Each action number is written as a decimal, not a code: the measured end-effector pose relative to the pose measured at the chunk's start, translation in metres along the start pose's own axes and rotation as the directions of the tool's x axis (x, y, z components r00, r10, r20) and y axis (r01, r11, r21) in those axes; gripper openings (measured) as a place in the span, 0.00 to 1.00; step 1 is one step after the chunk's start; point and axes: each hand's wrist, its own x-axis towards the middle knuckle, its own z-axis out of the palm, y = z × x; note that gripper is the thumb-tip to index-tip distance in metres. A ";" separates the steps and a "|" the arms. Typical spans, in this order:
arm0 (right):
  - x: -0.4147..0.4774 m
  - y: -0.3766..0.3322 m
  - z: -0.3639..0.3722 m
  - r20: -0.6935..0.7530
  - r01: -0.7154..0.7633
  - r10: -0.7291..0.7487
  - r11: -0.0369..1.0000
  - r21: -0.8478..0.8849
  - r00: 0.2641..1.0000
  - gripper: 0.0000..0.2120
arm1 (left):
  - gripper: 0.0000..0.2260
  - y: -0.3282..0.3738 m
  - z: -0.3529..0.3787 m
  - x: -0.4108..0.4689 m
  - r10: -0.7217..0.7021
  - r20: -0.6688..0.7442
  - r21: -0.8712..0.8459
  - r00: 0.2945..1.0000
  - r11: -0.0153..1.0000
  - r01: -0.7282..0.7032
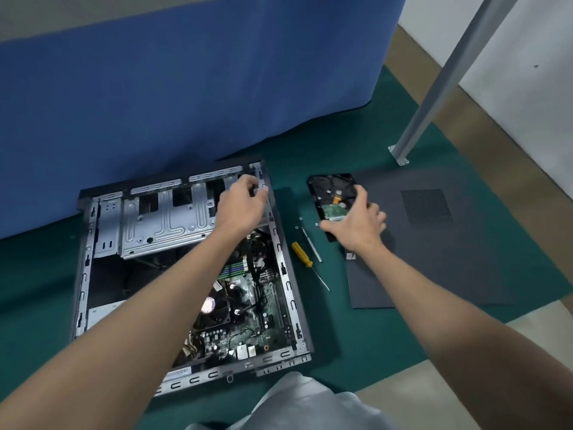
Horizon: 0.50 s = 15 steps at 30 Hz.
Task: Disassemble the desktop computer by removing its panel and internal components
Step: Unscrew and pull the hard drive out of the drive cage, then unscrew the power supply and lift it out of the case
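The open computer case (pixel 288 274) lies on its side on the green mat, with the motherboard (pixel 248 305) and a silver drive cage (pixel 161 218) showing inside. My left hand (pixel 243 203) reaches over the case's far right corner, fingers curled at the metal frame; what they hold is hidden. My right hand (pixel 356 225) grips a black hard drive (pixel 333 193), circuit side up, over the near left edge of the removed dark side panel (pixel 449 243), which lies flat to the right of the case.
A yellow-handled screwdriver (pixel 305 259) and a slim silver tool (pixel 311 245) lie between case and panel, with a few small screws (pixel 299 223) beside them. A blue partition (pixel 186 88) stands behind the case. A grey metal post (pixel 434 97) rises at the right.
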 end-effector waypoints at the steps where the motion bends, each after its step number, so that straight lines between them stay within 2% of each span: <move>1: 0.007 0.012 0.004 0.003 -0.040 0.041 0.999 -0.036 0.999 0.50 | 0.20 -0.011 0.000 0.003 0.028 0.026 0.143 0.999 0.989 -0.031; 3: 0.017 0.034 0.013 0.009 -0.106 0.107 0.990 -0.089 0.994 0.49 | 0.25 -0.030 0.003 0.006 0.028 0.102 0.364 0.994 0.929 -0.064; 5: 0.024 0.051 0.022 0.005 -0.146 0.148 0.982 -0.123 0.989 0.48 | 0.27 -0.044 0.008 0.007 -0.006 0.142 0.477 0.990 0.877 -0.063; 9: 0.031 0.071 0.035 -0.036 -0.114 0.109 0.975 -0.193 0.993 0.48 | 0.26 -0.053 0.014 0.011 -0.033 0.153 0.503 0.988 0.863 -0.049; 15: 0.044 0.077 0.041 -0.060 -0.061 0.050 0.976 -0.209 0.997 0.50 | 0.25 -0.056 0.013 0.013 -0.018 0.130 0.498 0.991 0.866 -0.049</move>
